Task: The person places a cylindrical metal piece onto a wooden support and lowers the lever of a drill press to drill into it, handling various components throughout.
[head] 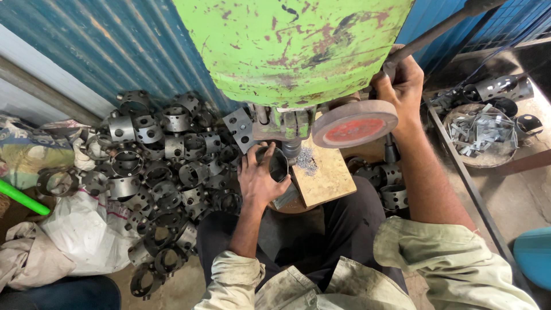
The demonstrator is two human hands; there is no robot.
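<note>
Here, left hand (258, 181) clamped on metal ring (276, 163), ring lying on wood block (324, 175) directly under drill bit (291, 149), open end facing right. Right hand (402, 80) far right, fist wrapped round lever (436, 31). Ring pile (160, 166) at left, beside left hand.

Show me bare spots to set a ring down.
Bare wood on the block right of the metal shavings. Bare floor below the ring pile. Crowded: the pile left of the left hand, and the scrap tray.
</note>
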